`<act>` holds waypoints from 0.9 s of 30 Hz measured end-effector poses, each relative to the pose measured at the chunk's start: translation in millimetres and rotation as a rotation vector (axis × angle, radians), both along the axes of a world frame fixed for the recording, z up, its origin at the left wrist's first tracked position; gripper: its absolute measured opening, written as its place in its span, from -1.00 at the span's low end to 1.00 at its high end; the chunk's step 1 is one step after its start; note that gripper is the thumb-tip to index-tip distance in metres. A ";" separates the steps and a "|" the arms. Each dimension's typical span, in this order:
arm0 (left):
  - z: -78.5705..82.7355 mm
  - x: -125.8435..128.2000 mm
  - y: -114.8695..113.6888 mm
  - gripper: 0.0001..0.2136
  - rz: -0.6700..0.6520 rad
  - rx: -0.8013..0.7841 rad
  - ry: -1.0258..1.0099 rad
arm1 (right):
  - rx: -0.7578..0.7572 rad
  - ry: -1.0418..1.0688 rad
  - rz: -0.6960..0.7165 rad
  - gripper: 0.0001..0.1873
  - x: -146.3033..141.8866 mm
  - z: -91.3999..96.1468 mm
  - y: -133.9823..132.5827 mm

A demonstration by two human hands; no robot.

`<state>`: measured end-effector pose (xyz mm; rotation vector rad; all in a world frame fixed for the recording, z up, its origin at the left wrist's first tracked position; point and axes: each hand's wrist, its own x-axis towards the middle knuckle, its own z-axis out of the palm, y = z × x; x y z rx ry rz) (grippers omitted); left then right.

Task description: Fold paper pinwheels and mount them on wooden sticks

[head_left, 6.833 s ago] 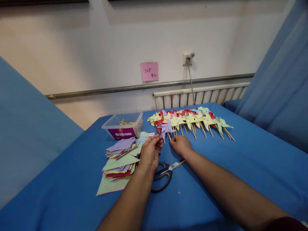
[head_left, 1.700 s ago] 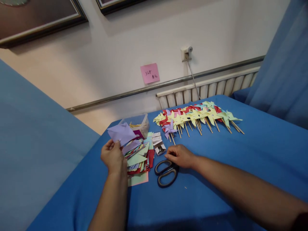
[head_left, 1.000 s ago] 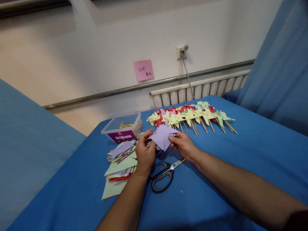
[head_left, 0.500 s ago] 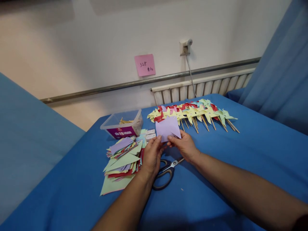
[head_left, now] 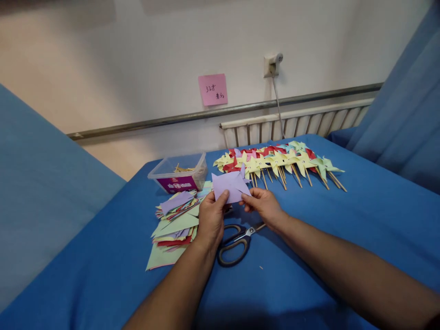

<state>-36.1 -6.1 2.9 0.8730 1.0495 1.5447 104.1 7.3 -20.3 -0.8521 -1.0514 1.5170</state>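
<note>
My left hand (head_left: 210, 219) and my right hand (head_left: 263, 206) both pinch a lilac paper square (head_left: 229, 186) held up just above the blue table (head_left: 343, 238). The left thumb presses its lower left edge; the right fingers grip its lower right corner. A stack of cut coloured paper (head_left: 173, 224) lies to the left of my left hand. Black-handled scissors (head_left: 235, 243) lie on the table under my wrists. A row of finished paper pinwheels (head_left: 278, 164) on wooden sticks lies beyond the paper.
A clear plastic box (head_left: 179, 177) with wooden sticks stands at the back left of the table. Behind the table are a radiator (head_left: 295, 126), a wall socket with a cable (head_left: 273, 65) and a pink note (head_left: 213, 90). Blue cloth (head_left: 405, 105) hangs on the right.
My left hand took a lilac sheet from the paper stack and brought it to the middle, where my right hand joined it. Since half a second ago the sheet has turned slightly between both hands.
</note>
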 end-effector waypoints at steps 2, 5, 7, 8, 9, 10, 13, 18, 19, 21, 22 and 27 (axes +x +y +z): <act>1.1 0.1 -0.2 -0.67 0.001 0.001 0.000 | -0.008 0.022 0.041 -0.61 2.0 -0.6 -0.2; 1.9 0.4 -0.2 -0.67 -0.006 -0.007 -0.011 | 0.021 0.069 0.119 -0.63 4.8 -3.8 -1.3; 1.9 0.0 -0.1 -0.67 0.004 -0.012 -0.004 | 0.055 0.120 0.184 -0.65 6.2 -6.1 -1.7; 1.9 -0.4 0.0 -0.67 0.014 -0.013 0.006 | 0.068 0.146 0.213 -0.63 6.7 -7.1 -1.6; 1.9 -1.0 0.1 -0.67 0.025 -0.014 0.017 | 0.072 0.165 0.231 -0.59 7.1 -7.8 -1.2; 1.8 -1.6 0.2 -0.67 0.033 -0.014 0.028 | 0.065 0.175 0.233 -0.53 7.3 -8.4 -0.7; 1.2 -3.1 0.6 -0.66 0.032 -0.018 0.054 | 0.017 0.163 0.178 -0.35 7.5 -9.4 2.0; -2.0 -2.5 1.0 -0.61 0.003 -0.053 0.113 | 0.026 0.013 0.059 -0.50 4.9 -8.5 4.9; -2.8 -2.2 1.1 -0.60 0.001 -0.060 0.121 | 0.032 -0.031 0.039 -0.51 4.1 -8.0 5.2; -4.0 -1.9 1.3 -0.59 0.001 -0.063 0.129 | 0.039 -0.108 0.011 -0.51 2.8 -6.8 5.8; -4.4 -2.0 1.5 -0.59 0.004 -0.060 0.129 | 0.044 -0.137 0.001 -0.51 2.5 -6.3 6.1; -4.4 -2.8 1.1 -0.62 0.003 -0.043 0.110 | 0.111 -0.223 -0.044 -0.52 3.2 -4.5 7.3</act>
